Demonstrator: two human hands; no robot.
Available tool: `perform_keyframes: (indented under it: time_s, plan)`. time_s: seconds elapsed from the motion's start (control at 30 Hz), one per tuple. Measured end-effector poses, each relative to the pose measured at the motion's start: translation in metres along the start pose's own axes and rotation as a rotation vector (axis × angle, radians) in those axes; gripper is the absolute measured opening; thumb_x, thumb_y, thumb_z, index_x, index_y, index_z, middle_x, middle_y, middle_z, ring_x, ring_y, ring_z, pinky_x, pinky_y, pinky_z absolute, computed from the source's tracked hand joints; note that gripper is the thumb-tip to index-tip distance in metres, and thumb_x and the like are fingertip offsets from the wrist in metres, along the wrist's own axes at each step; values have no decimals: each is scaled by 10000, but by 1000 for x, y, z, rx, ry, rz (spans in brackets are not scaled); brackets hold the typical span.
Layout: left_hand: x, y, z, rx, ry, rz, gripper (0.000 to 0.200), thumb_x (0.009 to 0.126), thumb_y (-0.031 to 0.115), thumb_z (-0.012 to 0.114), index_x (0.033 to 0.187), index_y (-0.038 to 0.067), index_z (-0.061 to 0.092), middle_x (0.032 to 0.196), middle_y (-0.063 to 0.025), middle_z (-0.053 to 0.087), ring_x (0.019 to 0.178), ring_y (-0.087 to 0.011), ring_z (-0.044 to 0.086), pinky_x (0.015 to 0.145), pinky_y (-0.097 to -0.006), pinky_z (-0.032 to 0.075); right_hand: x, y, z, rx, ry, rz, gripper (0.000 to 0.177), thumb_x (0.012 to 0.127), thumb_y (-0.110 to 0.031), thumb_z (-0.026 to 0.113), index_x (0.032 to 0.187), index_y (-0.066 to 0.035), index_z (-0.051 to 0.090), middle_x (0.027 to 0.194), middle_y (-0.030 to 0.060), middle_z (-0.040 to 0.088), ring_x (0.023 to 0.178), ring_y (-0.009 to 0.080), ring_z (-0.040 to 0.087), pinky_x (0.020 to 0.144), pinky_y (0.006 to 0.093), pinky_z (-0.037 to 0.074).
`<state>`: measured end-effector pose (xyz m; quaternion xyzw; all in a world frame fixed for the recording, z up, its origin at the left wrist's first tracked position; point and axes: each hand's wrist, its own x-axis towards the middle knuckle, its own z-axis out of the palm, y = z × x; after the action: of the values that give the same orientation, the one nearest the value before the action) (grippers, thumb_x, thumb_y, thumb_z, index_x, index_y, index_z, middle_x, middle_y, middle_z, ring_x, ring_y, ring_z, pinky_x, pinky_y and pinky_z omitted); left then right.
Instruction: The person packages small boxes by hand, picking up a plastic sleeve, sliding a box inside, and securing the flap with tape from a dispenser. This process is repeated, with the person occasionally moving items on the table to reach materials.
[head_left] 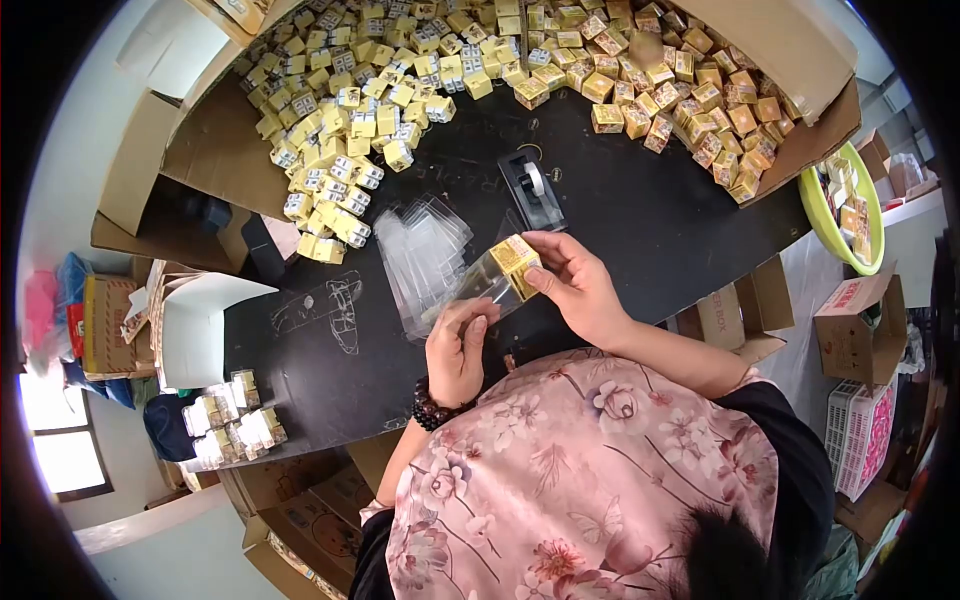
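Observation:
My right hand (583, 290) grips a small yellow printed box (516, 262) between thumb and fingers. A clear plastic sleeve (478, 284) stretches from that box down toward my left hand (457, 352), whose curled fingers close on its lower end. The box sits at the upper end of the sleeve; whether it is inside the plastic I cannot tell. A dark beaded bracelet circles my left wrist. Beyond my left hand, a fanned stack of flat clear plastic sleeves (415, 250) lies on the black table (400, 385). A black tape dispenser (533, 190) stands past my right hand.
Pale yellow boxes (350, 120) heap at the back left, orange-yellow boxes (690, 90) at the back right, bordered by cardboard (205, 165). A green basin (868, 255) stands at the right. Wrapped boxes (235, 420) sit at the left table edge near an open carton (195, 330).

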<state>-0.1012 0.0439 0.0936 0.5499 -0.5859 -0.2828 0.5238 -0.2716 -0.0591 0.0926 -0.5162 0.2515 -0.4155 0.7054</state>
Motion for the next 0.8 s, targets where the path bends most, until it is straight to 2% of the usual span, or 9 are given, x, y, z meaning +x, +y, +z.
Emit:
perform_keyframes:
  time_s: [0.17, 0.23, 0.27, 0.37, 0.47, 0.5, 0.57, 0.67, 0.8]
  plan:
    - [-2, -10, 6, 66, 20, 90, 169, 966, 12, 497, 1115, -13, 572, 1058, -146, 611, 934, -228, 600, 856, -306, 480, -3, -9, 10, -259, -64, -23, 396, 968, -94, 586, 1342, 1, 498, 1270, 100, 568, 1177, 151, 541, 1012, 278, 418]
    - [-6, -19, 13, -93, 48, 54, 207, 968, 12, 487, 1165, -11, 548, 1130, -151, 579, 989, -234, 585, 885, -314, 469, -1, -1, 5, -911, -42, -435, 460, 975, -107, 575, 1401, -44, 412, 1328, 123, 513, 1190, 174, 527, 1010, 304, 429]
    - [-7, -22, 15, -255, 75, 15, 249, 971, 12, 477, 1214, -9, 525, 1203, -156, 547, 1043, -240, 570, 913, -322, 458, -1, 3, 7, -910, -42, -436, 460, 975, -107, 575, 1401, -44, 412, 1328, 123, 513, 1190, 174, 527, 1010, 304, 429]
    - [-4, -14, 7, -204, -194, -15, 351, 982, 19, 457, 1332, -5, 441, 1313, -150, 481, 1129, -237, 537, 949, -326, 442, -1, 3, 11, 520, 42, 310, 593, 963, -68, 578, 1428, -104, 213, 1267, 108, 500, 1169, 197, 529, 1019, 351, 433]
    - [-9, -6, -28, -92, -553, -198, 272, 967, 58, 546, 1227, -17, 582, 1207, -146, 582, 1030, -181, 601, 884, -296, 486, 1, 24, -5, 184, 30, -10, 564, 944, -21, 591, 1396, -91, 261, 1236, 88, 508, 1171, 179, 527, 1007, 331, 441]
    - [-17, -12, -42, -187, -541, -571, 181, 930, 53, 613, 1090, -24, 651, 1131, -140, 618, 977, -177, 627, 859, -294, 505, 7, 30, -13, -9, -38, -213, 491, 930, 12, 599, 1338, -66, 338, 1235, 83, 525, 1155, 159, 536, 978, 301, 457]
    - [-14, -1, -41, 103, -184, -374, 233, 917, 37, 631, 1137, -36, 603, 1145, -147, 607, 1047, -170, 611, 883, -296, 505, 5, 18, -7, 6, -103, -116, 448, 930, 1, 606, 1317, -52, 385, 1226, 79, 536, 1146, 153, 540, 966, 291, 461]
    - [4, 17, -8, -478, 76, -261, 418, 852, -75, 663, 1240, -26, 514, 1295, -117, 499, 1156, -189, 563, 971, -320, 493, 2, 1, 3, -104, -266, 97, 318, 926, -31, 630, 1230, -23, 538, 1212, 80, 558, 1131, 151, 550, 942, 280, 470]
    - [9, -7, -19, -380, -227, -235, 563, 846, -104, 650, 1350, 2, 422, 1335, -114, 453, 1163, -199, 562, 972, -318, 499, 3, 4, -6, -374, -341, -98, 226, 923, -48, 636, 1146, -24, 609, 1242, 116, 559, 1165, 177, 547, 958, 302, 471]
